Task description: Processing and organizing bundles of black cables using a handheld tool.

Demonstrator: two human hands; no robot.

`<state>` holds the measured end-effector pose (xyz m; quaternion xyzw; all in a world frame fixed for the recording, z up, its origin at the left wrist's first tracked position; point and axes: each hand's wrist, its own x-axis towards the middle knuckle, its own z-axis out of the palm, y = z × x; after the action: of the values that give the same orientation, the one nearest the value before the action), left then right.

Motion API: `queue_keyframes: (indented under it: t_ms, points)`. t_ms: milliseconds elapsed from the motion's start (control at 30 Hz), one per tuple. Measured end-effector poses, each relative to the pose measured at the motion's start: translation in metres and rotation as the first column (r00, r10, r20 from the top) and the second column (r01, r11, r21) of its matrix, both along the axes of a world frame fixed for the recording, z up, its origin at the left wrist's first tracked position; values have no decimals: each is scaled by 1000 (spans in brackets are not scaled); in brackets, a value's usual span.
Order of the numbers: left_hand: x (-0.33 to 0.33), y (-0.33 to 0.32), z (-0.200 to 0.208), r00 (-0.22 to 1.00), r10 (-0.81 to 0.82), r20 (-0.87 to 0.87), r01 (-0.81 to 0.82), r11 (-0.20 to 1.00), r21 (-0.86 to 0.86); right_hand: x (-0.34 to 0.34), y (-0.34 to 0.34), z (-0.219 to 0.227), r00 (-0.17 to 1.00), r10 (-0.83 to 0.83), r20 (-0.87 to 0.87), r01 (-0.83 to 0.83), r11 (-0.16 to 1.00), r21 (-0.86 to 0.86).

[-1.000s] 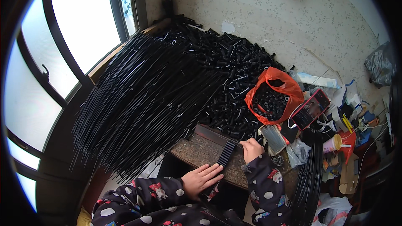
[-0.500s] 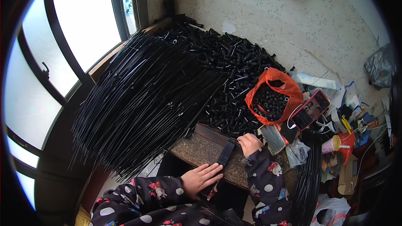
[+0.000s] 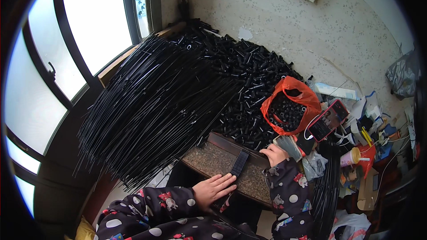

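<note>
My left hand (image 3: 215,190) lies flat with fingers stretched across the near ends of several thin black rods (image 3: 239,163). These rods lie side by side on the speckled brown tabletop (image 3: 202,162), their far ends by a low dark bar (image 3: 227,144). At the bar's right end, my right hand (image 3: 275,154) has its fingers curled together, thumb side toward the bar. Whatever its fingertips hold, if anything, is hidden. Just beyond the bar spreads a heap of short black tubular pieces (image 3: 249,91).
A large sheaf of long black rods (image 3: 151,106) fills the left side. At right stand an orange plastic bag (image 3: 297,86) of small dark parts, a phone (image 3: 328,121) with a white cable, a clear plastic bag (image 3: 315,165) and a paper cup (image 3: 350,156). More rods (image 3: 324,195) hang beside my right sleeve.
My right hand has moved right, away from the rods' far ends, along the bar. My left hand stays on the rods. The view has shifted slightly.
</note>
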<state>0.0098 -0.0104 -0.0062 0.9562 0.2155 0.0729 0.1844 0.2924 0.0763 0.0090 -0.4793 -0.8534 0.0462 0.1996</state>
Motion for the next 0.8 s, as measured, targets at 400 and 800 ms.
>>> queue_keyframes:
  t_ms: [400, 800]
  points:
    - [1, -4, -3, 983, 15, 186, -16, 1000, 1, -29, 12, -18, 995, -90, 30, 95, 973, -210]
    - [1, -19, 1, 966, 21, 259, -52, 992, 115, -124, -195, 95, 464, -39, -885, -326, 921, -212]
